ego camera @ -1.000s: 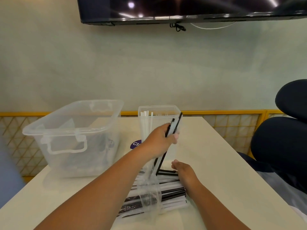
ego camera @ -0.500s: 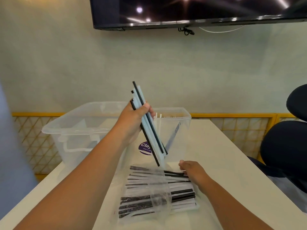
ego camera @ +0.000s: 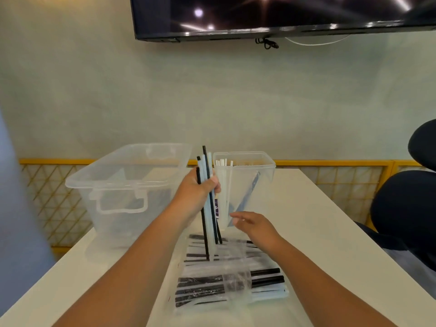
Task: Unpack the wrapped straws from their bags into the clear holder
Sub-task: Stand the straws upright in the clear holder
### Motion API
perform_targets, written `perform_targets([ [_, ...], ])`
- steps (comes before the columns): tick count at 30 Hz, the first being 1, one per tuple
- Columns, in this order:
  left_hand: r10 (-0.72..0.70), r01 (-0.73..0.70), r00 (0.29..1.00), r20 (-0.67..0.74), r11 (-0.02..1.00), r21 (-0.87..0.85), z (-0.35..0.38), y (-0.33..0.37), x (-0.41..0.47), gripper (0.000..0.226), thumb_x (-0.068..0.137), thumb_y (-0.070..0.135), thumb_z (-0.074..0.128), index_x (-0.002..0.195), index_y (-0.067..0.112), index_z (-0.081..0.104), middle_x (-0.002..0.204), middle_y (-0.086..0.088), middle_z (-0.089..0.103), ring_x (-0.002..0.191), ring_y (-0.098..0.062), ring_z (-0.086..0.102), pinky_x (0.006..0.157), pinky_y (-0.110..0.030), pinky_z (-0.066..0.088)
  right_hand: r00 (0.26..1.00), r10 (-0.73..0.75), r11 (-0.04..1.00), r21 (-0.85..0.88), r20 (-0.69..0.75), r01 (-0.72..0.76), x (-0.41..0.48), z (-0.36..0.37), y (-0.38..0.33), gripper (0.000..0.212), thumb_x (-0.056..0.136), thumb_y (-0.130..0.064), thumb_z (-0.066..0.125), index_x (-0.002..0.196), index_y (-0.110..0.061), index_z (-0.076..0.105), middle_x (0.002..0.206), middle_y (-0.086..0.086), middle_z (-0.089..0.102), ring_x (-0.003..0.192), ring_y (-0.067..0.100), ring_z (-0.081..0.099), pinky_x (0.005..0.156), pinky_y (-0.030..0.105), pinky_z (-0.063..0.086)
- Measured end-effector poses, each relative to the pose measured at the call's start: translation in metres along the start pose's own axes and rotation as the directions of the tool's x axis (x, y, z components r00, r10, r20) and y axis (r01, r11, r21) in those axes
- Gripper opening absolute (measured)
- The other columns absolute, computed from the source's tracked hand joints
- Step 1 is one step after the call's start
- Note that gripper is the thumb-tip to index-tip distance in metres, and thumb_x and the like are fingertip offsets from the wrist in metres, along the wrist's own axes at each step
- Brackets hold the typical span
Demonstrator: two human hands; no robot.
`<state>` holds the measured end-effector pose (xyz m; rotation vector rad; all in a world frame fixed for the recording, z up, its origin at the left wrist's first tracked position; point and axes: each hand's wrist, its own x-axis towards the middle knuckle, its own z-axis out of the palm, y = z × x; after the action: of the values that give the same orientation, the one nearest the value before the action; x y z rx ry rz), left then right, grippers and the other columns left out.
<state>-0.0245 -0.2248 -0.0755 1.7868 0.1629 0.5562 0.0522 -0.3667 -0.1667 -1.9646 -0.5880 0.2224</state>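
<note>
- The white table (ego camera: 330,232) lies under both your hands, with the clear bin (ego camera: 122,185) left of your left hand.
- The clear holder (ego camera: 245,185) stands just beyond your hands.
- The bag of straws (ego camera: 226,279) lies between your forearms.
- Your left hand (ego camera: 195,194) is closed around a near-upright straw bundle (ego camera: 207,204) beside the holder.
- Your right hand (ego camera: 254,225) hovers with loose fingers, holding nothing.

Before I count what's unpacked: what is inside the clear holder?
Inside the clear holder: white straws upright at its left, one dark straw leaning. The left hand and its bundle hide the lower left.
</note>
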Motion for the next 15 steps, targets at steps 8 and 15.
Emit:
perform_targets([
  [8,-0.205,0.202,0.975,0.089,0.979,0.036,0.023,-0.064,-0.022,0.008,0.092,0.018,0.054,0.09,0.013,0.061,0.079,0.003,0.065,0.084,-0.012,0.06,0.085,-0.028,0.042,0.989,0.034,0.927,-0.375,0.145,0.023,-0.003,0.004,0.014,0.039,0.086,-0.016,0.061,0.125,-0.023,0.057,0.138,-0.002,0.047,0.128,0.014,0.043,0.101,0.023,0.031],
  [15,-0.165,0.181,0.957,0.238,0.982,-0.045,0.019,-0.067,-0.02,0.006,0.093,0.011,0.054,0.093,0.015,0.059,0.078,0.001,0.065,0.077,-0.01,0.063,0.081,-0.024,0.045,0.993,-0.041,0.999,-0.02,0.106,0.043,0.001,-0.016,-0.04,0.041,0.091,-0.032,0.056,0.129,-0.018,0.055,0.135,0.001,0.053,0.116,0.011,0.048,0.098,0.027,0.033],
])
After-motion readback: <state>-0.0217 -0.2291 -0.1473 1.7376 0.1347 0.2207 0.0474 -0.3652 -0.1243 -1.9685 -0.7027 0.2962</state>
